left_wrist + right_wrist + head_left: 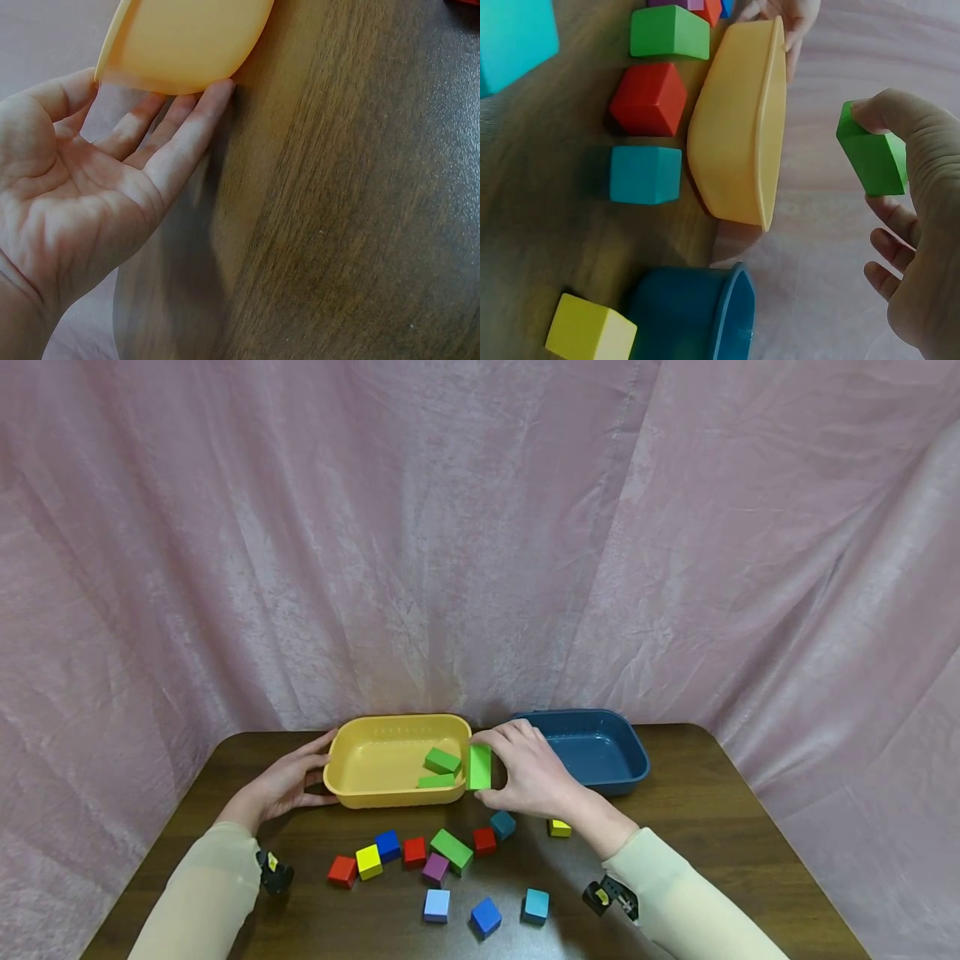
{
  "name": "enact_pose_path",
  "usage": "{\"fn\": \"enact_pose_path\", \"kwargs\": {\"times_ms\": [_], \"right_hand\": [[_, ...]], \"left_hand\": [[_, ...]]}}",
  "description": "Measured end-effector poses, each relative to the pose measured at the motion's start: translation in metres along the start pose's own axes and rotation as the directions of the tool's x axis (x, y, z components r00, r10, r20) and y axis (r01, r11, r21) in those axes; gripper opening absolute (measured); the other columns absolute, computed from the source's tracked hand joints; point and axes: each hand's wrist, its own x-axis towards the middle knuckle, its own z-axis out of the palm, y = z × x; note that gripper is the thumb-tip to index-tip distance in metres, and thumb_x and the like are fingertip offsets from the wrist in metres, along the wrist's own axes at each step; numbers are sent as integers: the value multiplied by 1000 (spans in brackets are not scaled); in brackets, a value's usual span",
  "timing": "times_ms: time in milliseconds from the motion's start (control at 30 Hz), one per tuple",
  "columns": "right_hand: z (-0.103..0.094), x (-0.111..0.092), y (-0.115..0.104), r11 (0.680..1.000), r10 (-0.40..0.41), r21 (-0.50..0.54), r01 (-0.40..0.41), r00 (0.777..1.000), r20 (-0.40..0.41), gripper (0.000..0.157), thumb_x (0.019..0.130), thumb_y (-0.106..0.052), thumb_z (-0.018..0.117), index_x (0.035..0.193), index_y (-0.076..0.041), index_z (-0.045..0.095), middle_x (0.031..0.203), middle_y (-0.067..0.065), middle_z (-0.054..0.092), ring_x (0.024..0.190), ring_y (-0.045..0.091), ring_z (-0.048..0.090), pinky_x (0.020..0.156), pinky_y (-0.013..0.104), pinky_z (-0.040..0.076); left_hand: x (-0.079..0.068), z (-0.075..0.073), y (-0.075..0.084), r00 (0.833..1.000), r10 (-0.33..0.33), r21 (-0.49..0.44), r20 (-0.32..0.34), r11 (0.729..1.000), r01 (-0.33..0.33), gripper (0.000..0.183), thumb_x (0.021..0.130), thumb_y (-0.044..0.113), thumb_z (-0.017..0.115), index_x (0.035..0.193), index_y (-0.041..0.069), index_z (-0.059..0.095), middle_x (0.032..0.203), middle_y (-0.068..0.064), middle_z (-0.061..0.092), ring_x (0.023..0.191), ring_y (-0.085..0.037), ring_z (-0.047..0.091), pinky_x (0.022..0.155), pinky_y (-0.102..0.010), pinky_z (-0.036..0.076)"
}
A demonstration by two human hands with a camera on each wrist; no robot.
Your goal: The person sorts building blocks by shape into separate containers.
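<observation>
My right hand [531, 768] pinches a bright green rectangular block [480, 767] between thumb and fingers, beside the right end of a yellow basin [360, 798]. In the right wrist view the same green block [871, 154] is held up above the rim, apart from the basin. My left hand [288, 785] rests its fingertips against the basin's left end. In the left wrist view the thumb meets the rim and the other fingers, fairly straight, touch the outer wall. Two green blocks [442, 761] lie inside the basin at its right side.
A dark blue basin [592, 756] stands behind my right hand. Several coloured blocks lie in front on the wooden table [300, 902], among them a green block [452, 850], a purple one [435, 868] and a light blue one [437, 906]. A pink curtain [450, 543] hangs behind.
</observation>
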Motion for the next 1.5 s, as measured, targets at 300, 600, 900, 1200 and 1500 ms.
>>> {"fn": "enact_pose_path", "kwargs": {"times_ms": [300,600,900,1200,1500], "right_hand": [[4,15,0,1000,14,-14,-14,1000,-12,69,66,-51,74,126,-25,52,112,-10,52,106,13,39,86,33,34],[8,27,0,998,66,-15,-66,998,10,68,68,-52,72,127,-27,51,116,-9,52,106,14,39,88,35,34],[17,37,0,994,108,-25,-107,994,34,70,68,-55,71,129,-27,50,119,-8,52,109,16,38,90,37,33],[27,48,0,984,179,-23,-178,982,63,69,68,-56,71,128,-29,49,119,-7,52,110,17,38,89,38,34],[33,55,2,972,235,-35,-233,965,114,72,69,-62,68,129,-28,48,123,-6,51,115,20,37,91,41,33]], "left_hand": [[0,1,0,1000,10,10,-6,1000,-10,58,99,27,45,147,42,15,147,-12,22,118,-35,44,86,-57,43],[-1,0,-1,1000,16,9,14,1000,-16,68,93,35,54,147,42,14,147,-13,21,123,-38,38,86,-57,42],[-3,2,0,1000,12,23,7,1000,-12,65,95,33,51,147,42,13,148,-13,19,122,-37,40,87,-57,42],[-3,3,0,1000,8,20,-4,1000,-8,67,92,35,55,146,43,15,147,-12,21,122,-37,40,87,-56,42],[-3,3,0,1000,20,17,12,1000,-21,68,93,34,54,147,42,14,147,-13,21,123,-38,39,87,-57,42]]}}
